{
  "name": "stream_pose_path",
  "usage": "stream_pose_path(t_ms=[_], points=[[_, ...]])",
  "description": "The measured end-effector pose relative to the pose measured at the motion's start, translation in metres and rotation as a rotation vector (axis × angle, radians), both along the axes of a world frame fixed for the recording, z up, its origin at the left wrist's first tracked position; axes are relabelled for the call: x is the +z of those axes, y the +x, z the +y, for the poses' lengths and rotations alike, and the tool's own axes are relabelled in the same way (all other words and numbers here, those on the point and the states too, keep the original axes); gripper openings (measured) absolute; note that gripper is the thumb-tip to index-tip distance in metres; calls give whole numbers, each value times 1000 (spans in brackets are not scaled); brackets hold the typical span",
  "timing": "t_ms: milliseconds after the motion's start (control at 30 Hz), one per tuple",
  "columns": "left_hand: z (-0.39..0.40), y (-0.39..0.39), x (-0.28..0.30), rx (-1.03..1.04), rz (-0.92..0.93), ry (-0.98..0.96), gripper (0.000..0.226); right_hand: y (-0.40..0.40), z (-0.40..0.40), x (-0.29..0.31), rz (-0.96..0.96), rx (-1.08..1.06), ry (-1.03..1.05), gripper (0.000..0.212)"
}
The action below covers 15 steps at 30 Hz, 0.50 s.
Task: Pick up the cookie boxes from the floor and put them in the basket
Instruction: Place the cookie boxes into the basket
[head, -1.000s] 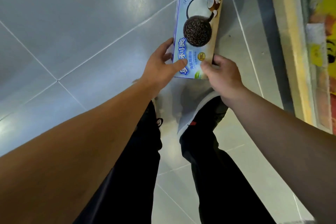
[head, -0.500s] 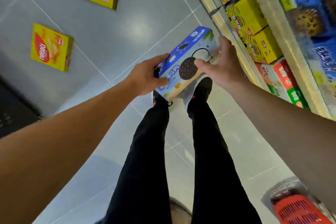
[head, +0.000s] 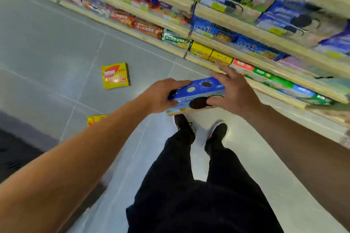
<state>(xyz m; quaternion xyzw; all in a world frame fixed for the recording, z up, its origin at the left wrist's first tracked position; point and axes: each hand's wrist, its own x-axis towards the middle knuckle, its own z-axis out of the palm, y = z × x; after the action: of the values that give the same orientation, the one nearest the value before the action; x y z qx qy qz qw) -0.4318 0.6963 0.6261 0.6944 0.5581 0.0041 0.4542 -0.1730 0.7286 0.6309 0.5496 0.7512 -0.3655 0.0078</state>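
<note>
Blue cookie box [head: 197, 92] held in the air in front of the body, above the two black shoes [head: 184, 123], long axis roughly level, top face and front face both visible; a dark sandwich cookie is printed on the front. Left hand [head: 161, 95] grips the box's left end, fingers curled over the top edge. Right hand [head: 233, 94] holds the right end, thumb across the front print, fingers spread over the top and far side.

On the grey tiled floor [head: 56, 53]: one yellow cookie box [head: 115, 75] lying flat, well apart from the held box, to the left. A second yellow box [head: 94, 120] nearer, mostly hidden behind the left forearm; only a corner shows.

Store shelves [head: 265, 68] run along the right side, just beside the right hand. Contents, blurred: yellow boxes and green packs on the lowest tier, red and green packs further along, blue cookie packs on the upper tiers. Labels not legible.

Basket not in view.
</note>
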Motion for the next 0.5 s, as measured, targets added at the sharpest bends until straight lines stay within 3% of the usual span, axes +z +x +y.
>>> stream_pose_path(t_ms=[267,500], points=[[-11,104,62,-448,-30,145,71,99,-117,73,-123,-342,95,73],[-97,241,87,-528,-131,324,71,197,-274,120,-159,-699,208,64]])
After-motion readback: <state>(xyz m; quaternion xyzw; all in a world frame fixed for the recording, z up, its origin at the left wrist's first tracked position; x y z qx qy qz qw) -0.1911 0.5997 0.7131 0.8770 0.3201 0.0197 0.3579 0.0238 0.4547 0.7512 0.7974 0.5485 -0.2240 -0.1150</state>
